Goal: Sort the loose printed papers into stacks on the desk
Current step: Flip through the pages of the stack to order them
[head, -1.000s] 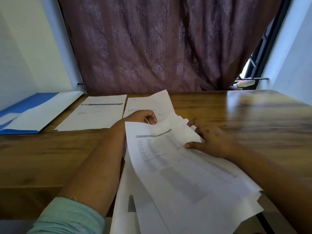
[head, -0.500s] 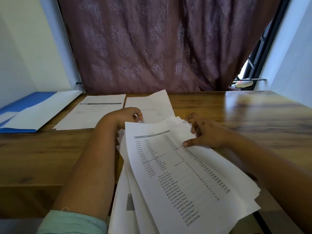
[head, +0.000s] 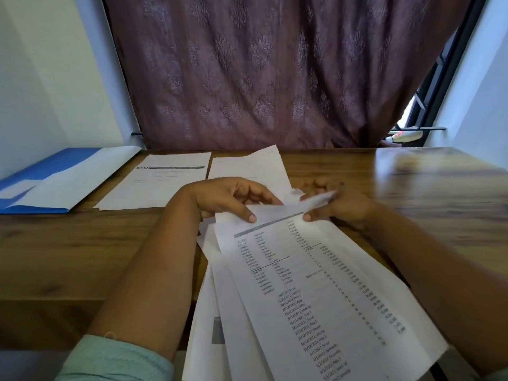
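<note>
The head camera looks down at a brown wooden desk (head: 68,257) with a glossy top that fills the middle and lower part of the frame; its right side shines with window light and is blurred. Behind the desk, across the upper centre, hangs a dull purple curtain (head: 261,72) with a woven flower pattern. Pale walls stand at the upper left and upper right, and at the right edge of the curtain a dark window frame (head: 428,89) shows through a gap.

In the lower centre a fanned bundle of loose papers (head: 316,298) runs from the middle of the frame to the bottom edge, overhanging the desk's near edge. The top sheet carries printed columns of dates and numbers. The left hand (head: 228,199) has its fingers curled over the sheet's top left corner, pinching it, thumb on the print. The right hand (head: 338,204) pinches the top right edge, which curls up blurred between thumb and fingers. A light green sleeve (head: 115,358) shows at the lower left.

Beyond the hands, at centre, two stacks lie flat side by side: a sheet with a dark header bar (head: 162,180) on the left and a plainer sheet (head: 247,166) on the right. At the far left lies a blue and white folder (head: 55,177).
</note>
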A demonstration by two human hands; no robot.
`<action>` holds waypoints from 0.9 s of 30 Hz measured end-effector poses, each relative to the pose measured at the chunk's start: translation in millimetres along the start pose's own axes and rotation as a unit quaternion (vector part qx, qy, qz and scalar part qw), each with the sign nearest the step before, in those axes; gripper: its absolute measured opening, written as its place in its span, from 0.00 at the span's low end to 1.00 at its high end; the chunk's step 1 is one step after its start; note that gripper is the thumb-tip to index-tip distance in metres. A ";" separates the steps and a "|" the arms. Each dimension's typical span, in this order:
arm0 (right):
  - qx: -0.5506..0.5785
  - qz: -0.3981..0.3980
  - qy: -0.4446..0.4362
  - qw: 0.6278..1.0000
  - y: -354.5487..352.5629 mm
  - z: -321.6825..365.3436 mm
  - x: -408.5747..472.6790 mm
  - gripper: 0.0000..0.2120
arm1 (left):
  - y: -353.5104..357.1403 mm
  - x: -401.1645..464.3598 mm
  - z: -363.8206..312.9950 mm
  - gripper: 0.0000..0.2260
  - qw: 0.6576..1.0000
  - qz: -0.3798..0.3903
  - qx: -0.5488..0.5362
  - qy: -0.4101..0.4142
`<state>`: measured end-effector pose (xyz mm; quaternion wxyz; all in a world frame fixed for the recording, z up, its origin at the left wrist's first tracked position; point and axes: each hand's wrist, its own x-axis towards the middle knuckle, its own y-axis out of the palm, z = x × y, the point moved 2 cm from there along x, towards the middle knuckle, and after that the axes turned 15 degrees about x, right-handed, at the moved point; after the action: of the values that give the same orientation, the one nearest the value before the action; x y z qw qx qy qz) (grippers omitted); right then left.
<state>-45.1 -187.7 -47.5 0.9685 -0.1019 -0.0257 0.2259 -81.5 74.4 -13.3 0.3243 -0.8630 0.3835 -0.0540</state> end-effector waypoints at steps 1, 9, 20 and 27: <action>0.022 0.022 -0.018 0.999 -2.5 1.3 -3.6 0.16 | 1.3 -0.9 -1.1 0.13 0.999 0.027 -0.022 0.022; -0.026 0.134 -0.102 0.985 -12.6 -4.3 -9.2 0.07 | -1.4 29.1 24.6 0.17 0.916 -0.283 0.231 -0.167; -0.030 0.118 -0.084 0.989 -15.3 -13.2 1.5 0.09 | 15.2 58.0 30.1 0.13 0.909 -0.333 0.226 -0.113; -0.107 0.042 0.027 0.993 -25.2 -13.7 -0.2 0.42 | 5.7 50.9 29.7 0.06 0.905 -0.375 0.185 -0.076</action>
<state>-33.1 -212.4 -55.7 0.9419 -0.2123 -0.0197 0.2595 -39.3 51.5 -48.0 0.4617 -0.8693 -0.0111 -0.1759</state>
